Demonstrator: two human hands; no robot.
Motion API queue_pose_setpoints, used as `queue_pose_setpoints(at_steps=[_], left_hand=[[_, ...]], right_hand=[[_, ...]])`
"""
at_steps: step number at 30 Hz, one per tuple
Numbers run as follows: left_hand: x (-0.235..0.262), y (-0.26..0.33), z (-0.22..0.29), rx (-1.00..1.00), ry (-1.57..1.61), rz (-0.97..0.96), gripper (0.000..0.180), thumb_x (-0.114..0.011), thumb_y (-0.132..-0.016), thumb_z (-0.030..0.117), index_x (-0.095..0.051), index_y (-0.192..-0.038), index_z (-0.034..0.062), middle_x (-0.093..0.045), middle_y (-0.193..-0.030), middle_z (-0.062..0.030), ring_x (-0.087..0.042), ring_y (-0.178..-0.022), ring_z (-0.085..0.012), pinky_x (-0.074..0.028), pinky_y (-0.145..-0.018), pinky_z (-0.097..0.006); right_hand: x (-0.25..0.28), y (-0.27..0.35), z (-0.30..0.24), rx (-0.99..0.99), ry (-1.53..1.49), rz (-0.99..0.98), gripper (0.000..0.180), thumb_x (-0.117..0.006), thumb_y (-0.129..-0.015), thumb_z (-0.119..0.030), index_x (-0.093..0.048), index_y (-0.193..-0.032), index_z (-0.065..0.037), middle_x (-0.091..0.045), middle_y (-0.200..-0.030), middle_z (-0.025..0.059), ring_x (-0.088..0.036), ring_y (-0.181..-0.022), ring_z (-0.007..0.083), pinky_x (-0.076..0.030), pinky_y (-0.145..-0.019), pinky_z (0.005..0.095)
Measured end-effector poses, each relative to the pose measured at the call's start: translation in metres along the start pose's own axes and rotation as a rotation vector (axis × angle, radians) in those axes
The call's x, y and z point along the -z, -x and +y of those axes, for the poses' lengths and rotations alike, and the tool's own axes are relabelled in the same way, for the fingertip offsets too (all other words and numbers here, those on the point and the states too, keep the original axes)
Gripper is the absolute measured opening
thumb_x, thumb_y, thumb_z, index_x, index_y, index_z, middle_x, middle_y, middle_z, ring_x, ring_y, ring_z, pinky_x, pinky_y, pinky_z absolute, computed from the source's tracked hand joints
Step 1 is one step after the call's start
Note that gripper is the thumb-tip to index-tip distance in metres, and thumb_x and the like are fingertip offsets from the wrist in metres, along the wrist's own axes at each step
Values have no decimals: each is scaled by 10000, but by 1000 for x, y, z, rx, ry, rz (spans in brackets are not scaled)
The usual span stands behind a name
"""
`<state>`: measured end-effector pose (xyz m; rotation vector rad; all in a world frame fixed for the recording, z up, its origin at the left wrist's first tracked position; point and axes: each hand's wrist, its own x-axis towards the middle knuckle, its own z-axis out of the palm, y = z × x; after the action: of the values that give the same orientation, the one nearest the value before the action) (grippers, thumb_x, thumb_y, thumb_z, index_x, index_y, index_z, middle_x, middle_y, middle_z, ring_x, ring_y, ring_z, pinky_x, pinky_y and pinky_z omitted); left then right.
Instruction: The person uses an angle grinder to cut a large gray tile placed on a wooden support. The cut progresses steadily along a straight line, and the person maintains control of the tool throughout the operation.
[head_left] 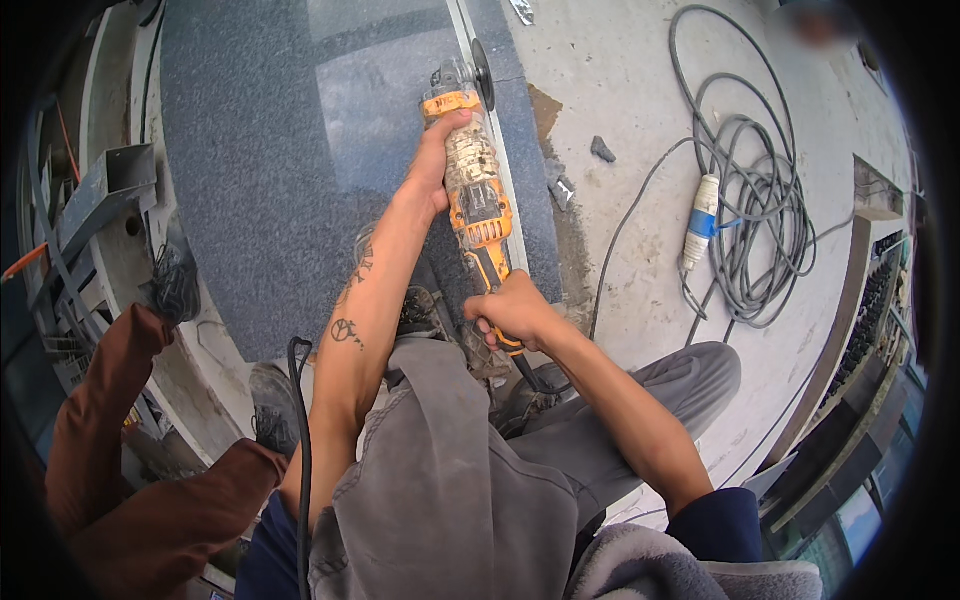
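Both my hands are closed on a yellow angle grinder that is dusty and partly wrapped in pale tape. My left hand wraps round its body just behind the head. Round the rear handle are the fingers of my right hand. The grinder's thin dark disc stands on edge beside a long metal straightedge. That straightedge lies along a dark grey speckled stone slab, near its right side. Whether the disc touches the slab, I cannot tell. A black cord runs from the handle's end.
To the right, a coiled grey cable with a white and blue connector lies on the concrete floor. Stone fragments sit beside the slab. At left, another person's brown-trousered legs are close, near a metal channel.
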<state>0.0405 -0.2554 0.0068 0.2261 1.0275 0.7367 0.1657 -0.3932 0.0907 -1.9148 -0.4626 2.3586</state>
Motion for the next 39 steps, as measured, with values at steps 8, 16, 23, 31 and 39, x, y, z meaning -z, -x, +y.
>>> queue_pose_setpoints(at_steps=[8, 16, 23, 31, 39], left_hand=[[1, 36, -32, 9, 20, -5, 510, -607, -853, 403, -519, -1156, 2, -660, -821, -164, -703, -689, -234, -618, -587, -360], [0, 4, -4, -13, -26, 0, 500, -622, -844, 423, -528, -1101, 4, -656, -811, -163, -702, -686, -234, -617, -589, -366], [-1, 40, -36, 16, 12, 16, 539, -616, -845, 412, -514, -1167, -8, -656, -837, -168, -703, -693, -239, -618, -606, -361], [2, 4, -6, 6, -15, -19, 508, -609, -850, 422, -519, -1113, -2, -656, -806, -157, -702, -673, -234, -617, -582, -359], [-1, 38, -35, 35, 39, 13, 532, -615, -847, 411, -512, -1158, -8, -658, -808, -156, -702, -678, -234, -615, -586, -353]], right_hand=[[-10, 28, 30, -11, 24, 1, 189, -669, -744, -18, -557, -609, 52, -571, -538, 99, -552, -417, 171, -442, -388, 325], [1, 10, -3, -25, 0, -17, 168, -660, -744, -13, -541, -636, 37, -548, -544, 95, -545, -428, 180, -443, -381, 344], [-6, 29, 37, -20, 74, 7, 192, -669, -743, -39, -560, -620, 60, -584, -549, 115, -570, -431, 177, -461, -400, 333], [1, 6, 3, 7, 8, -20, 169, -665, -739, -24, -555, -625, 38, -567, -557, 96, -555, -437, 177, -452, -390, 339], [-8, 27, 35, -59, 33, 18, 183, -670, -744, -24, -552, -622, 45, -571, -547, 98, -558, -426, 173, -451, -394, 325]])
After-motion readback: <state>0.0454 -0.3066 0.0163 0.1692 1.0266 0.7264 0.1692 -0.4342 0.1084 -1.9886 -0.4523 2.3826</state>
